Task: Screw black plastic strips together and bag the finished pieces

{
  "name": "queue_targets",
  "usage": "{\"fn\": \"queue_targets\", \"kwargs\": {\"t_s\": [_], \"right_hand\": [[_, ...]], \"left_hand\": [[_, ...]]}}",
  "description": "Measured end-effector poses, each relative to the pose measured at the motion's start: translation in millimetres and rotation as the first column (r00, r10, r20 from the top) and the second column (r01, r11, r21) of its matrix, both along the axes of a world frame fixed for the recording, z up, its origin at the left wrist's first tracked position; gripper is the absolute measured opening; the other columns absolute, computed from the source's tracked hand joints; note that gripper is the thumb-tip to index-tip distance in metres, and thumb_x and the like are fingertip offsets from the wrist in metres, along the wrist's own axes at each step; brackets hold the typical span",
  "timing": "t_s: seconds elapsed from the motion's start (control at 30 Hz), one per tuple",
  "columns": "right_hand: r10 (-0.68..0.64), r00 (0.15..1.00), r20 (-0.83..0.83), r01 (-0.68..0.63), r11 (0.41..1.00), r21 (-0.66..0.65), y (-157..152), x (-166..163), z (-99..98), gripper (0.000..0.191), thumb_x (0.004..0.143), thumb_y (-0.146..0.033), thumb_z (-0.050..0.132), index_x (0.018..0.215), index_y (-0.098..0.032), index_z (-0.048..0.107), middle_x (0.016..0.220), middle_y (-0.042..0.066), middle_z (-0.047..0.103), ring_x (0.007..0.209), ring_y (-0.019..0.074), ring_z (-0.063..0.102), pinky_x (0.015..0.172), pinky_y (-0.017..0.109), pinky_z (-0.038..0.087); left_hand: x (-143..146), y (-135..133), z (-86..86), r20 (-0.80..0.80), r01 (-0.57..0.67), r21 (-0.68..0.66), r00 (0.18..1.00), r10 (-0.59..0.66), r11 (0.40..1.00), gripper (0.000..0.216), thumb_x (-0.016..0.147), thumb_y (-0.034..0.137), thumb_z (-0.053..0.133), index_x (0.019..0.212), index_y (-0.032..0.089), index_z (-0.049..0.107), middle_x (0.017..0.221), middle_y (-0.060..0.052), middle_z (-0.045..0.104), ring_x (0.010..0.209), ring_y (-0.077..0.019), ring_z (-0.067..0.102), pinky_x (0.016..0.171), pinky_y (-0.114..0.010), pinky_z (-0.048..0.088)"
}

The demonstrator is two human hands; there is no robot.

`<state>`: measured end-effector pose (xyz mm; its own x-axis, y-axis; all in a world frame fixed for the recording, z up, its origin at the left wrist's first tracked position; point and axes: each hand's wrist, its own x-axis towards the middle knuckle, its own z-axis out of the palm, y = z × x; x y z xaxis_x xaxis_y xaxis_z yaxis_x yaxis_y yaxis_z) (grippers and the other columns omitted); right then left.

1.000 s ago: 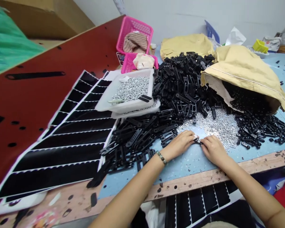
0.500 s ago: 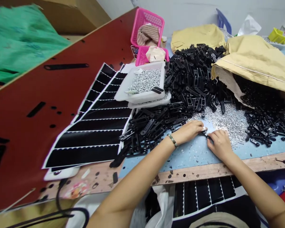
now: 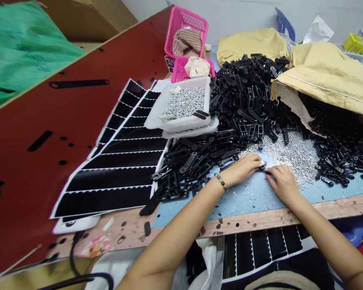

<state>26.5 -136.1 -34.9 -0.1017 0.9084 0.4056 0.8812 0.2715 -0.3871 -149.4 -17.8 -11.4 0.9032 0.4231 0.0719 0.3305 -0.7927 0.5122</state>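
Observation:
My left hand (image 3: pixel 247 166) and my right hand (image 3: pixel 282 179) meet over the blue work surface (image 3: pixel 238 203). Between their fingertips is a small black part (image 3: pixel 263 169), mostly covered by the fingers; both hands are closed on it. White tape or a wrap shows on a left fingertip, and a beaded bracelet (image 3: pixel 221 181) circles the left wrist. Just beyond the hands lies a spread of small silver screws (image 3: pixel 299 157). A large heap of black plastic parts (image 3: pixel 245 96) rises behind and to the left.
A white tray of silver screws (image 3: pixel 186 102) stands left of the heap, near pink baskets (image 3: pixel 173 32). An open yellow sack (image 3: pixel 326 76) lies at right, with smaller black pieces (image 3: pixel 341 161) before it. Sheets of black strips (image 3: pixel 109 177) lie left, beside a slanting red board (image 3: pixel 33 169).
The black part between my fingers has turned and sits flatter, with less of its shiny side showing. Both hands stay close together; the whole view has shifted slightly.

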Motion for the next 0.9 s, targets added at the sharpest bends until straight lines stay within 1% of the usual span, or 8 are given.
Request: {"fn": "queue_targets", "kwargs": {"t_s": [0.13, 0.3, 0.4, 0.53, 0.67, 0.8, 0.9], "right_hand": [[0.023, 1.000, 0.006, -0.023, 1.000, 0.006, 0, -1, -0.9, 0.011, 0.090, -0.023, 0.053, 0.093, -0.019, 0.063, 0.084, 0.006, 0.065, 0.083, 0.0218, 0.053, 0.078, 0.036, 0.038], [0.024, 0.999, 0.029, -0.025, 0.999, 0.021, 1, -2, 0.1, 0.010, 0.089, -0.021, 0.052, 0.089, -0.018, 0.062, 0.081, 0.006, 0.062, 0.081, 0.0219, 0.052, 0.077, 0.036, 0.038], [0.034, 0.999, 0.032, -0.035, 0.999, 0.032, 1, -3, 0.2, 0.009, 0.088, -0.020, 0.052, 0.086, -0.018, 0.061, 0.079, 0.005, 0.061, 0.080, 0.0212, 0.052, 0.077, 0.035, 0.037], [0.031, 0.999, 0.007, -0.032, 0.998, 0.045, -3, -5, 2.0, 0.006, 0.083, -0.018, 0.054, 0.080, -0.018, 0.058, 0.075, 0.004, 0.059, 0.078, 0.0199, 0.051, 0.076, 0.034, 0.036], [0.028, 1.000, 0.013, -0.029, 0.998, 0.052, -5, -8, 6.1, 0.006, 0.082, -0.016, 0.052, 0.080, -0.018, 0.056, 0.075, 0.003, 0.059, 0.076, 0.0190, 0.051, 0.076, 0.034, 0.035], [0.003, 0.997, 0.074, -0.003, 1.000, 0.003, -3, -8, 10.1, 0.008, 0.083, -0.017, 0.050, 0.081, -0.018, 0.057, 0.077, 0.004, 0.060, 0.079, 0.0199, 0.052, 0.078, 0.036, 0.036], [0.027, 0.989, 0.142, -0.017, 0.997, -0.072, 1, -8, 12.1, 0.009, 0.083, -0.023, 0.051, 0.085, -0.018, 0.059, 0.080, 0.005, 0.063, 0.082, 0.0210, 0.054, 0.078, 0.036, 0.036]], "left_hand": [[0, -3, -1.5, 0.023, 0.029, -0.016, 0.999, -0.029, 0.999, 0.028, 0.096, 0.017, 0.043, 0.118, 0.021, 0.060, 0.103, -0.007, 0.058, 0.098, -0.0189, 0.051, 0.091, -0.035, 0.043], [-2, -13, -6.6, 0.072, -0.038, 0.016, 0.997, 0.037, 0.999, 0.027, 0.097, 0.019, 0.039, 0.115, 0.017, 0.060, 0.101, -0.008, 0.058, 0.096, -0.0192, 0.051, 0.090, -0.035, 0.043], [-3, -19, -7.4, 0.092, -0.065, 0.028, 0.994, 0.062, 0.998, 0.026, 0.097, 0.019, 0.039, 0.112, 0.017, 0.060, 0.098, -0.007, 0.058, 0.092, -0.0186, 0.052, 0.087, -0.034, 0.044], [-4, -24, -1.9, 0.083, -0.047, 0.036, 0.996, 0.043, 0.998, 0.025, 0.097, 0.018, 0.038, 0.108, 0.018, 0.060, 0.097, -0.007, 0.058, 0.092, -0.0186, 0.052, 0.085, -0.034, 0.045], [-2, -22, 7.5, 0.025, -0.024, 0.059, 0.999, 0.022, 0.998, 0.025, 0.096, 0.015, 0.038, 0.107, 0.017, 0.061, 0.097, -0.007, 0.059, 0.092, -0.0190, 0.053, 0.085, -0.034, 0.046], [-1, -17, 10.9, -0.023, -0.016, 0.064, 1.000, 0.017, 0.998, 0.025, 0.092, 0.014, 0.040, 0.100, 0.019, 0.064, 0.099, -0.007, 0.060, 0.094, -0.0203, 0.054, 0.086, -0.035, 0.047], [-6, -14, 3.2, 0.014, -0.001, 0.025, 1.000, 0.001, 1.000, 0.029, 0.091, 0.019, 0.037, 0.100, 0.021, 0.064, 0.102, -0.007, 0.062, 0.094, -0.0207, 0.057, 0.086, -0.036, 0.048]]}}
